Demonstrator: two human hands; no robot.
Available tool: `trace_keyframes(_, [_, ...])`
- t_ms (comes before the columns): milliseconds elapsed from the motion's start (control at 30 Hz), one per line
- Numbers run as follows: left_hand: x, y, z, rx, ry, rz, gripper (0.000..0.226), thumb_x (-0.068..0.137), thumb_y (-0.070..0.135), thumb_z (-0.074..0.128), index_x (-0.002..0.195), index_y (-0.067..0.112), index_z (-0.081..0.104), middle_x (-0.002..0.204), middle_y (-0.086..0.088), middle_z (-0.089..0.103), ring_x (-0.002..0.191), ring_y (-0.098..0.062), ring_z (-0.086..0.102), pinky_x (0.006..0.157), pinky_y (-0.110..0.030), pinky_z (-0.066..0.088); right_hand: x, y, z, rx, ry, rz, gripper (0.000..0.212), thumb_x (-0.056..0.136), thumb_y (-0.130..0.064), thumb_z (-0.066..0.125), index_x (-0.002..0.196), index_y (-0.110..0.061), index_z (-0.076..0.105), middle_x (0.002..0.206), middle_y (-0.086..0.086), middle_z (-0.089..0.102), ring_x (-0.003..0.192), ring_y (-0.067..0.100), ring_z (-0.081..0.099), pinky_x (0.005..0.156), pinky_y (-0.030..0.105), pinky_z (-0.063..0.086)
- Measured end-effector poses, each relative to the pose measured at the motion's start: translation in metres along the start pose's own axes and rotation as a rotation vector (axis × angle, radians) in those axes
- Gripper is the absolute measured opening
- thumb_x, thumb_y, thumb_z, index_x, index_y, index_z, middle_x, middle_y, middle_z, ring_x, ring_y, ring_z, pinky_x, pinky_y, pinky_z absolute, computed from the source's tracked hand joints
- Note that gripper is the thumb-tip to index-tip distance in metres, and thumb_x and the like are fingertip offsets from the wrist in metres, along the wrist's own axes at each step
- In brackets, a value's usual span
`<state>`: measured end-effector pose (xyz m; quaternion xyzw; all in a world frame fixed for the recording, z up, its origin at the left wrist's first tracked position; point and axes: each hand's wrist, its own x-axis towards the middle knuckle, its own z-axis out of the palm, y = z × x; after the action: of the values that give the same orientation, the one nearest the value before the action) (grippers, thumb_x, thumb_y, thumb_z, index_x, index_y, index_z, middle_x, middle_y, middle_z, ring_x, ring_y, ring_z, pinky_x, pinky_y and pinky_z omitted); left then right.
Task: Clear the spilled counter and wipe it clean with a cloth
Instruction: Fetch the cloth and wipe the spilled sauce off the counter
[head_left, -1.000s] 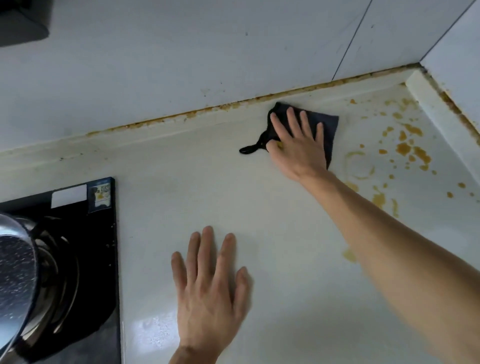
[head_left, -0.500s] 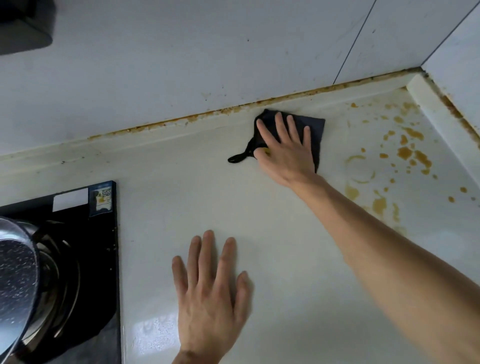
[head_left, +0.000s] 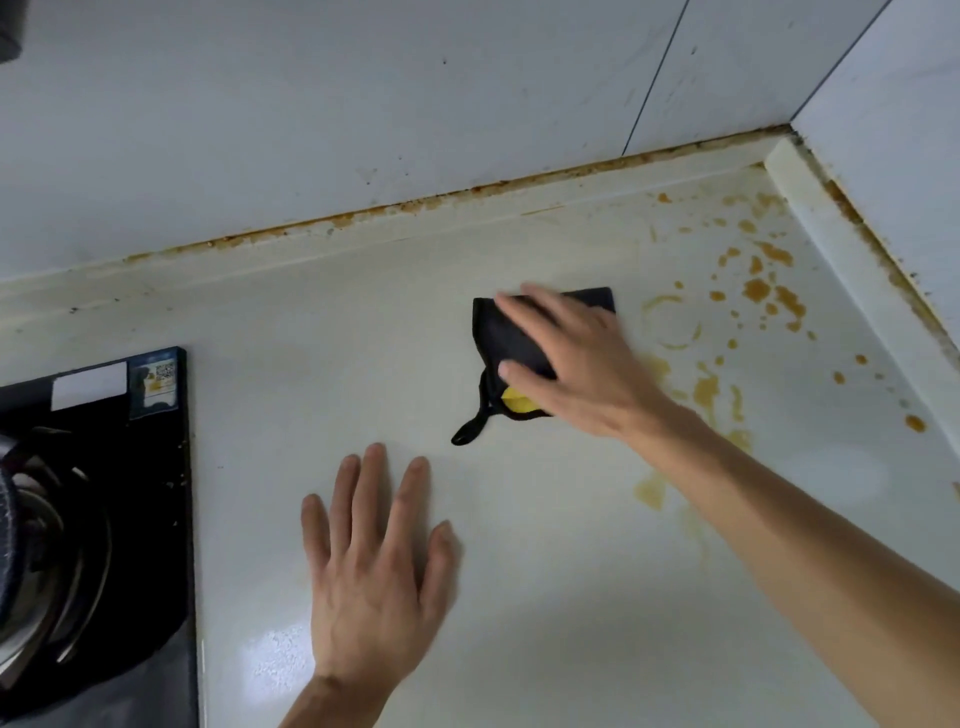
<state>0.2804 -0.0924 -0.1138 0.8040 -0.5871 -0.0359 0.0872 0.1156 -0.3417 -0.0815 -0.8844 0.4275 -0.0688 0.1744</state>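
Note:
A folded dark cloth (head_left: 506, 340) with a yellow patch and a black hanging loop lies on the pale counter (head_left: 322, 395). My right hand (head_left: 576, 364) presses flat on the cloth, fingers spread over it and thumb at its near edge. My left hand (head_left: 376, 566) rests palm down on the counter nearer to me, fingers apart and holding nothing. Orange-brown spill spots (head_left: 758, 288) and a ring stain (head_left: 672, 322) cover the counter to the right of the cloth, toward the corner.
A black gas hob (head_left: 98, 509) with a metal pot on it sits at the left edge. White tiled walls (head_left: 363, 114) meet at the far right corner above a raised, stained back ledge (head_left: 415, 228). More smears run under my right forearm.
My right hand has dragged the cloth away from the back ledge, toward me across the counter. My left hand has stayed flat in place.

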Motion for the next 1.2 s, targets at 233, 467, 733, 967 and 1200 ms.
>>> trace_keyframes(233, [0.000,0.001,-0.001,-0.011,0.006,-0.008,0.063,0.098,0.049,0.047,0.156,0.025,0.045,0.168,-0.011,0.031,0.157,-0.035,0.026,0.123,-0.060,0.017,0.049,0.019,-0.025,-0.186,-0.038,0.033,0.044,0.095,-0.060,0.059,0.120,-0.024,0.065,0.114,-0.004,0.069,0.110,0.024,0.061,0.089,0.041,0.042])
trace_keyframes(467, [-0.002,-0.002,0.001,-0.016,0.002,-0.010,0.062,0.100,0.054,0.039,0.157,0.029,0.041,0.169,-0.008,0.028,0.158,-0.033,0.023,0.125,-0.057,0.013,0.053,0.018,-0.054,0.082,-0.140,-0.060,0.022,0.101,-0.042,0.061,0.107,-0.021,0.067,0.095,-0.001,0.059,0.087,0.023,0.059,0.075,0.038,0.044])
trace_keyframes(733, [-0.001,-0.003,0.003,-0.014,0.010,0.001,0.062,0.099,0.052,0.046,0.157,0.029,0.040,0.168,-0.007,0.028,0.158,-0.033,0.023,0.124,-0.058,0.015,0.031,-0.009,-0.098,0.075,0.368,-0.200,0.024,0.094,-0.050,0.064,0.106,-0.029,0.068,0.087,-0.009,0.067,0.080,0.012,0.060,0.069,0.032,0.046])
trace_keyframes(967, [0.000,-0.001,-0.001,-0.009,0.010,0.002,0.061,0.099,0.049,0.046,0.155,0.025,0.044,0.166,-0.012,0.033,0.155,-0.037,0.027,0.121,-0.061,0.019,-0.049,-0.002,-0.024,-0.037,0.062,-0.178,0.024,0.087,-0.027,0.066,0.107,-0.030,0.078,0.101,-0.011,0.071,0.096,0.018,0.064,0.078,0.036,0.056])
trace_keyframes(1200, [0.000,0.001,-0.004,-0.006,-0.008,-0.012,0.061,0.099,0.048,0.047,0.155,0.023,0.045,0.165,-0.014,0.035,0.156,-0.037,0.026,0.121,-0.062,0.020,-0.013,-0.020,-0.004,-0.022,0.159,-0.024,0.046,0.099,-0.022,0.057,0.145,-0.023,0.059,0.142,-0.002,0.061,0.130,0.025,0.055,0.109,0.038,0.046])
